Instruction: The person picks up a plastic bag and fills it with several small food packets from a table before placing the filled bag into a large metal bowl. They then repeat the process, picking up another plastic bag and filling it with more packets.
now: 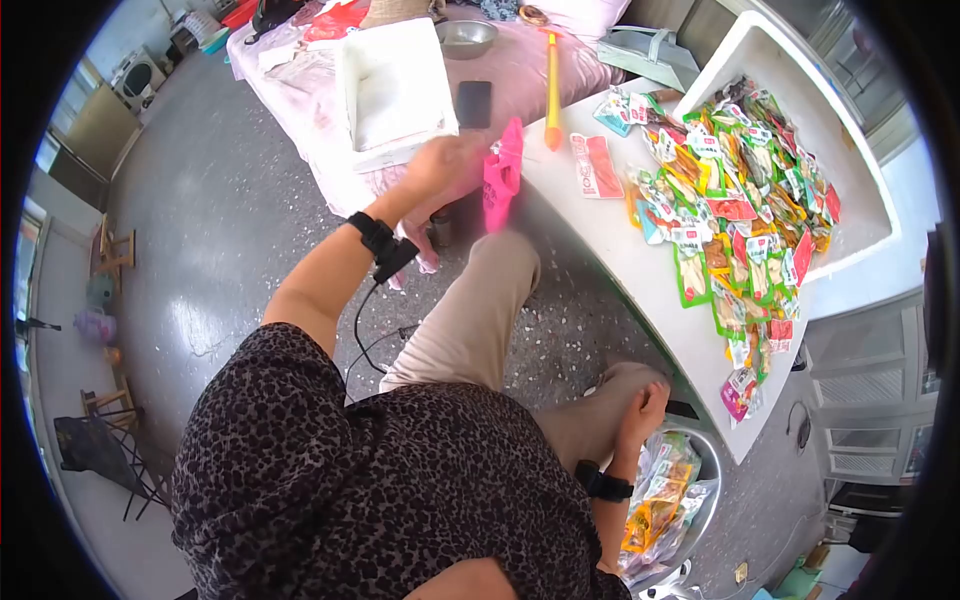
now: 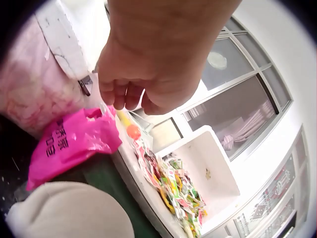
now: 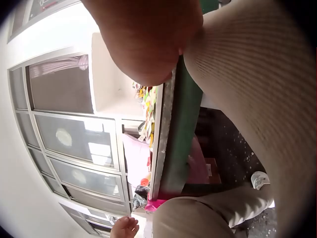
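My left hand [image 1: 445, 165] is raised beside a bright pink plastic bag [image 1: 500, 180], its fingers loosely bent. In the left wrist view the fingertips [image 2: 119, 96] come down close above the top of the bag, and nothing shows inside the hand. Dark printing marks the bag, which hangs at the table corner above my knee. My right hand [image 1: 645, 412] rests on my other knee with relaxed, bent fingers, next to the table edge. Below it, a metal basin [image 1: 712, 470] holds clear bags of packaged snacks [image 1: 655, 500].
On the white table [image 1: 600, 225] lie many colourful snack packets [image 1: 715, 210], spilling from a tipped white foam box [image 1: 860, 215]. A yellow-handled tool [image 1: 553, 90] and a red-and-white packet [image 1: 597, 167] lie nearby. Another foam box [image 1: 352, 100], a phone [image 1: 474, 104] and a metal bowl [image 1: 467, 38] sit on the bed.
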Demonstrator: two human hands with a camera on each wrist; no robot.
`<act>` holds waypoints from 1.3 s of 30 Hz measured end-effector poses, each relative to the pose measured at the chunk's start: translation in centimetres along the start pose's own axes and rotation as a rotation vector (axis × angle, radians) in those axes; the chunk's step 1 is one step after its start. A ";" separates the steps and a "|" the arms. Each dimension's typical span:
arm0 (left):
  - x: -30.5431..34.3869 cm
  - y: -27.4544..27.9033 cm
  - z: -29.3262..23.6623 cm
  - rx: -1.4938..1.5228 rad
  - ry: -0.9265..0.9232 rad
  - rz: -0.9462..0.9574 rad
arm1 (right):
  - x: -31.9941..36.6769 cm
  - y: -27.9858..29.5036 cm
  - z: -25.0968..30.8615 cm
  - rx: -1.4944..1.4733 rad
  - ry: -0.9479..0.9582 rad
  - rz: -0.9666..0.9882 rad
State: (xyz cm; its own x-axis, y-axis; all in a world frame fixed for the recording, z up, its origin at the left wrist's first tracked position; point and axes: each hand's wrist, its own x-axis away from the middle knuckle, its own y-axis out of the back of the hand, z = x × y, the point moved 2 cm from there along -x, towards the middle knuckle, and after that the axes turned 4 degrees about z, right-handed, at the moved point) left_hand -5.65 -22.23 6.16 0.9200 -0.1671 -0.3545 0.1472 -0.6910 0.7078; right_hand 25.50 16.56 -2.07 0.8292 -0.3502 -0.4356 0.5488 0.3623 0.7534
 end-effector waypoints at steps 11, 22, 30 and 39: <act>-6.1 3.4 15.3 -0.461 0.392 0.174 | -0.6 -1.0 0.2 0.189 0.064 0.023; -6.7 4.4 12.9 -0.587 0.342 0.191 | -0.8 -1.4 0.4 0.254 0.033 0.008; -6.8 4.9 4.5 0.039 0.134 0.170 | -1.0 -1.3 0.8 0.156 -0.044 0.021; 4.7 -2.8 -9.3 0.656 0.058 0.617 | -5.6 -3.3 6.4 -0.702 -0.288 0.289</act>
State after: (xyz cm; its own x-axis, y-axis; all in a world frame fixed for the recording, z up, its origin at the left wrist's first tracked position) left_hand 1.60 -14.53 8.21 0.7862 -0.6177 0.0164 -0.5992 -0.7556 0.2648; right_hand 18.32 11.77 1.08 0.9410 -0.3340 -0.0549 0.3351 0.8962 0.2907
